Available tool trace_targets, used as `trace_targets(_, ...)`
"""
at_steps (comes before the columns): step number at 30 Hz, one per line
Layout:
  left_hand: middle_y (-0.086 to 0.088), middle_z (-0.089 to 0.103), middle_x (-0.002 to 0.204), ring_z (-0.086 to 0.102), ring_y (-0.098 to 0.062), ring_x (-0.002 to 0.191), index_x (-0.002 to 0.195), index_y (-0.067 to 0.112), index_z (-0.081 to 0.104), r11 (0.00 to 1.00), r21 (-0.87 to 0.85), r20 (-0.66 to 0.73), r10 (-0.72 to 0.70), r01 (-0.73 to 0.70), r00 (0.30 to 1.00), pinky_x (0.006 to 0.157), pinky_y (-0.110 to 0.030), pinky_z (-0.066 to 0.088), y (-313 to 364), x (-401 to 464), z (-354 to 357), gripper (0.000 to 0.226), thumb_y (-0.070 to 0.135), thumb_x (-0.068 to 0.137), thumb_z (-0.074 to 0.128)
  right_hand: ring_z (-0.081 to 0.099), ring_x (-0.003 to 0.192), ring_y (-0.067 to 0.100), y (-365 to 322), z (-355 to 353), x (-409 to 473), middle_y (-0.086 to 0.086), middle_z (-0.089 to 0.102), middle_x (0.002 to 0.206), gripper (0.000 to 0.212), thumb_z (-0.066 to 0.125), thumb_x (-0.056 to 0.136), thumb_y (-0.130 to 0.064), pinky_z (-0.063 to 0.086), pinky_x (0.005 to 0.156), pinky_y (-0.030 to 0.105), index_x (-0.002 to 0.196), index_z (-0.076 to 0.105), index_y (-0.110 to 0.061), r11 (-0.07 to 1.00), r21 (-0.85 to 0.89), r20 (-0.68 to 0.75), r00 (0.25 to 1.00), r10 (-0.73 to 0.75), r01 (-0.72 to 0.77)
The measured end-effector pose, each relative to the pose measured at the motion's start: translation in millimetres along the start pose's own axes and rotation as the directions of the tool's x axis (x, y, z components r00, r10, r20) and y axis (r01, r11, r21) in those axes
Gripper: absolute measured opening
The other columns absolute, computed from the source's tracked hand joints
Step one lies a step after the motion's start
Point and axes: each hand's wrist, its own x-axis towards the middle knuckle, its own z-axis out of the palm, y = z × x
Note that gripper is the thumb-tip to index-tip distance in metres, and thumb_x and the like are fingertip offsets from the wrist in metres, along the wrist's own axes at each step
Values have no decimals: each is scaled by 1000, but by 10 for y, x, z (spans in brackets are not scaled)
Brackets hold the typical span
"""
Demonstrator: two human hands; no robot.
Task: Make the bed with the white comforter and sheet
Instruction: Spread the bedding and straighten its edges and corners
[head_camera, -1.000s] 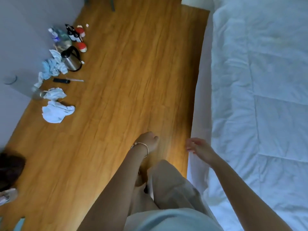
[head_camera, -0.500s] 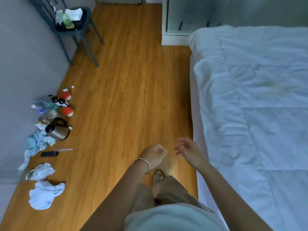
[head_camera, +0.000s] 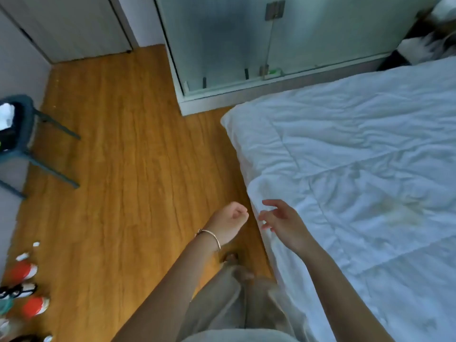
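Note:
The white quilted comforter [head_camera: 357, 174] lies spread over the bed on the right, wrinkled, with its near-left corner hanging over the bed's side. My right hand [head_camera: 281, 219] hovers by that left edge, fingers loosely spread and holding nothing. My left hand [head_camera: 228, 222], with a bracelet on the wrist, is curled into a loose fist over the floor just left of the bed and holds nothing. The sheet under the comforter is hidden.
Wooden floor [head_camera: 128, 169] runs along the bed's left side. A blue chair [head_camera: 22, 134] stands at the left wall. Red-and-white items [head_camera: 23, 271] lie on the floor at lower left. A frosted glass partition [head_camera: 246, 40] stands beyond the bed's foot.
The view has swung up and forward along the bed, bringing its far corner and the glass partition into sight. Both hands stay in front of me, and the right one has opened near the comforter's edge.

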Motion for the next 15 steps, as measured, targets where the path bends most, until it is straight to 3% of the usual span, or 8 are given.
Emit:
trace_targets(2,5,63,109,59,-12,100,113,24,60,1000,0,36,27,-27,999,74,-22,45,465,522,-163,20,31,96,50,68,80,14,-248,-256,325,2,71,96,29,60,93,-26,46,70,20,122,56,-24,996,75,-53,997,58,-54)
trace_targets(7,-3,64,113,60,-15,101,114,22,58,998,26,165,58,-63,985,84,-23,49,1252,1712,-436,21,30,96,52,67,74,15,-728,-722,1283,3,72,91,26,58,94,-21,43,66,20,119,57,-18,973,210,-186,972,141,-100)
trace_targets(11,1,58,116,56,-14,106,124,20,53,986,134,151,79,-100,985,80,-20,46,1541,2487,-947,31,36,98,49,66,74,16,-1259,-821,2249,3,71,94,27,57,93,-20,42,64,21,121,56,-17,980,161,-120,984,135,-114)
trace_targets(15,-2,60,116,57,-17,106,116,24,55,993,108,123,25,-38,992,79,-21,47,1704,3067,-1644,24,37,98,48,68,78,16,-1934,-757,2900,2,71,97,27,56,93,-22,43,65,21,119,57,-20,985,129,-81,988,128,-117)
